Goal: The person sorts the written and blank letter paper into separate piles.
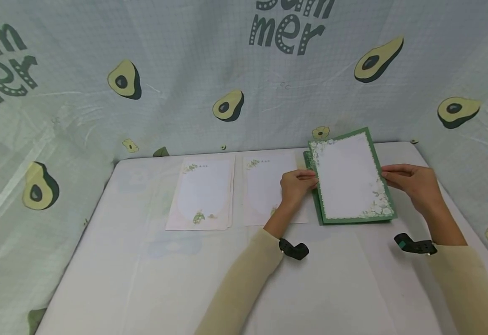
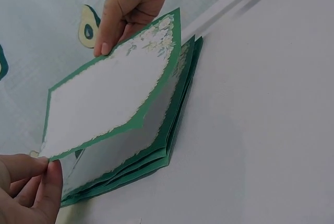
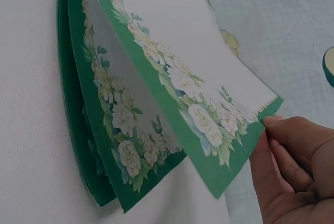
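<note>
A sheet of green-bordered paper (image 1: 349,177) with white flowers in its corners is raised and tilted above several like sheets. My left hand (image 1: 297,186) pinches its left edge between thumb and fingers. At the opposite edge, my right hand (image 1: 413,184) pinches it too. In the left wrist view the lifted sheet (image 2: 112,85) stands apart from the stack (image 2: 164,151) below. The right wrist view shows my right hand (image 3: 292,161) gripping the border close to the flowered corner, with the lower sheets (image 3: 99,145) fanned slightly apart.
Left of my hands, two piles of pale pink-edged paper, a left pile (image 1: 202,193) and a right pile (image 1: 265,186), lie side by side on the white table (image 1: 152,279). An avocado-print cloth (image 1: 177,70) hangs behind the table and at both sides.
</note>
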A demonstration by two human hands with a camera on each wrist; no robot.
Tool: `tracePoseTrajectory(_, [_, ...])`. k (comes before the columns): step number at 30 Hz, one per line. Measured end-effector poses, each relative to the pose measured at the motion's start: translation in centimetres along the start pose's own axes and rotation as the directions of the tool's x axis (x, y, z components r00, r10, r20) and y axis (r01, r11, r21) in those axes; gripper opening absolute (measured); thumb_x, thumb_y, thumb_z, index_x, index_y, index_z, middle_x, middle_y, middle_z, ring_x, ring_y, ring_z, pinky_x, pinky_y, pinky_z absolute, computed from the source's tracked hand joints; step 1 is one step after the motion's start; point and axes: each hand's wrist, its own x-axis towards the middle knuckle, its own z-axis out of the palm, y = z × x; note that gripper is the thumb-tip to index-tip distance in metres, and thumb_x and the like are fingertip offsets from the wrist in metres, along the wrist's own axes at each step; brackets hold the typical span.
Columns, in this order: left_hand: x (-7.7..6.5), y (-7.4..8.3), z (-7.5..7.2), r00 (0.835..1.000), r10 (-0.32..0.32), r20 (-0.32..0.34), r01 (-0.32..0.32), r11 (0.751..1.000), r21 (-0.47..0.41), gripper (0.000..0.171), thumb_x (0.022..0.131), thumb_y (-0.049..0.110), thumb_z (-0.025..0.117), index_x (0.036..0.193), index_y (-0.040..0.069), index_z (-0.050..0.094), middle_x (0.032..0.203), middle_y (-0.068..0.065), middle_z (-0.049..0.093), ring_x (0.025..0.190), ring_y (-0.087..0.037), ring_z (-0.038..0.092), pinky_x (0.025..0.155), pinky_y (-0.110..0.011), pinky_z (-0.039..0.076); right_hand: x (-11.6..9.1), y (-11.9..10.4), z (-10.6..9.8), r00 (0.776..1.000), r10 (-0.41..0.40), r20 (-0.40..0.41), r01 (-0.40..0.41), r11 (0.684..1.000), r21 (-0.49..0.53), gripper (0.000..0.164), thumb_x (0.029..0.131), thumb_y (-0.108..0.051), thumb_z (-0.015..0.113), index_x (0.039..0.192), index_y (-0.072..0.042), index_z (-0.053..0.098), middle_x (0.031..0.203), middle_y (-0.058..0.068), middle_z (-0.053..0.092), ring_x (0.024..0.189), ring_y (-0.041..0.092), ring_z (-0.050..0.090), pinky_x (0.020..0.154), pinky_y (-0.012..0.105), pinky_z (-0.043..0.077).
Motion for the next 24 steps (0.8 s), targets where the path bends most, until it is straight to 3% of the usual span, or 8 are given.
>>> tracePoseTrajectory(8, [0.5, -0.4, -0.1, 1.000, 0.009, 0.005, -0.009, 0.999, 0.042, 0.014, 0.083, -0.015, 0.075, 0.096, -0.012, 0.075, 0.087, -0.025, 0.074, 0.071, -0.027, 0.075, 0.066, -0.029, 0.064, 0.5, 1.0, -0.2, 0.999, 0.034, 0.008, -0.034, 0.999, 0.001, 0.012, 0.097, -0.008, 0.069, 0.106, -0.010, 0.078, 0.094, -0.014, 0.073, 0.087, -0.001, 0.071, 0.077, 0.015, 0.059])
tracePoseTrajectory(13, [0.8, -0.7, -0.2, 1.000, -0.005, -0.008, 0.006, 0.998, 0.057, 0.013, 0.083, -0.015, 0.075, 0.096, -0.012, 0.075, 0.087, -0.025, 0.075, 0.075, -0.033, 0.075, 0.067, -0.030, 0.065, 1.0, 1.7, -0.1, 0.999, 0.050, 0.004, -0.050, 0.996, -0.070, 0.014, 0.098, -0.013, 0.070, 0.110, -0.011, 0.077, 0.096, -0.017, 0.072, 0.091, -0.003, 0.069, 0.080, 0.015, 0.059])
tracePoseTrajectory(20, [1.0, -0.6, -0.3, 1.000, -0.025, -0.012, 0.026, 0.997, 0.073, 0.014, 0.083, -0.016, 0.075, 0.095, -0.012, 0.076, 0.089, -0.026, 0.075, 0.082, -0.037, 0.075, 0.069, -0.031, 0.065, 1.5, 2.1, -0.2, 0.996, 0.062, 0.068, -0.054, 0.992, -0.117, 0.023, 0.098, -0.019, 0.070, 0.116, -0.005, 0.074, 0.100, -0.017, 0.072, 0.094, -0.003, 0.069, 0.083, 0.018, 0.059])
tracePoseTrajectory(24, [1.1, -0.5, -0.4, 0.999, -0.031, -0.005, 0.032, 0.996, 0.088, 0.013, 0.083, -0.016, 0.074, 0.096, -0.012, 0.075, 0.089, -0.025, 0.075, 0.082, -0.036, 0.076, 0.069, -0.031, 0.065, 2.0, 2.1, -0.4, 0.990, 0.077, 0.120, -0.055, 0.982, -0.179, 0.037, 0.098, -0.022, 0.071, 0.124, 0.004, 0.068, 0.101, -0.019, 0.071, 0.095, -0.003, 0.069, 0.085, 0.020, 0.060])
